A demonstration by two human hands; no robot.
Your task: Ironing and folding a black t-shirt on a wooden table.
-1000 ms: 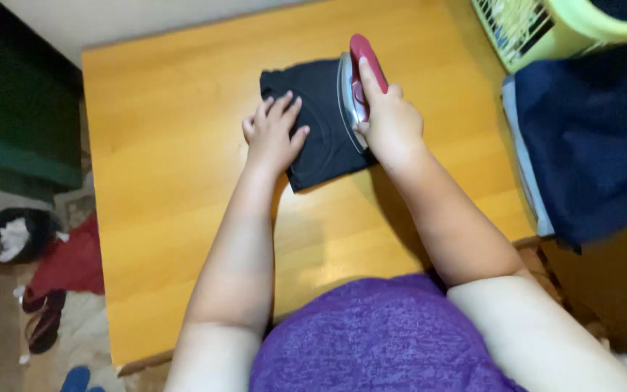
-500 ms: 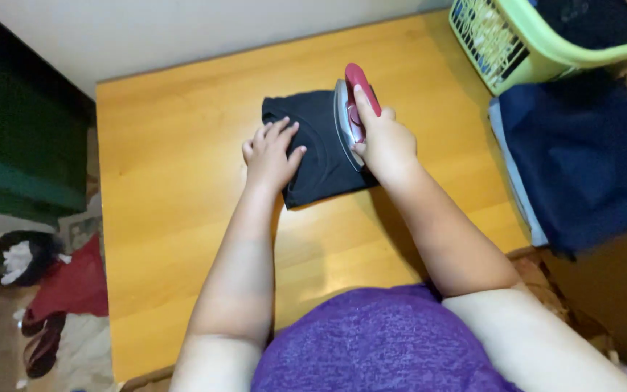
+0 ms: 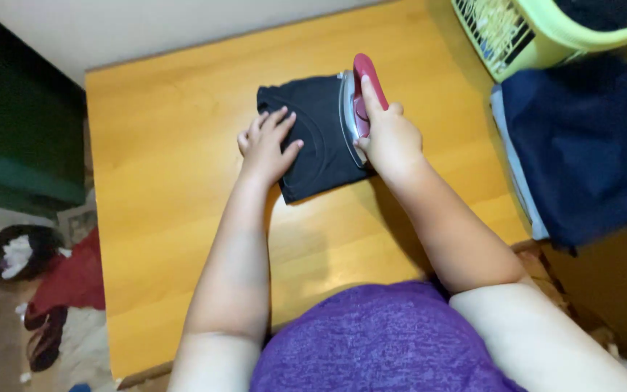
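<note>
A folded black garment [image 3: 319, 123] lies on the orange wooden table [image 3: 168, 160]. My left hand [image 3: 268, 145] rests flat on the garment's left part, fingers spread. My right hand [image 3: 390, 138] grips the red handle of a clothes iron [image 3: 357, 101], which sits on the garment's right edge with its metal soleplate toward the cloth.
A lime green laundry basket [image 3: 546, 33] stands at the table's far right corner. Dark blue clothes [image 3: 589, 145] are piled to the right of the table. On the floor at left lie a red cloth [image 3: 70, 279], sandals and a dark bag. A dark green cabinet [image 3: 16, 138] stands at left.
The view has shifted slightly. My right hand and the iron stay at the garment's right edge, and my left hand stays pressed on the cloth.
</note>
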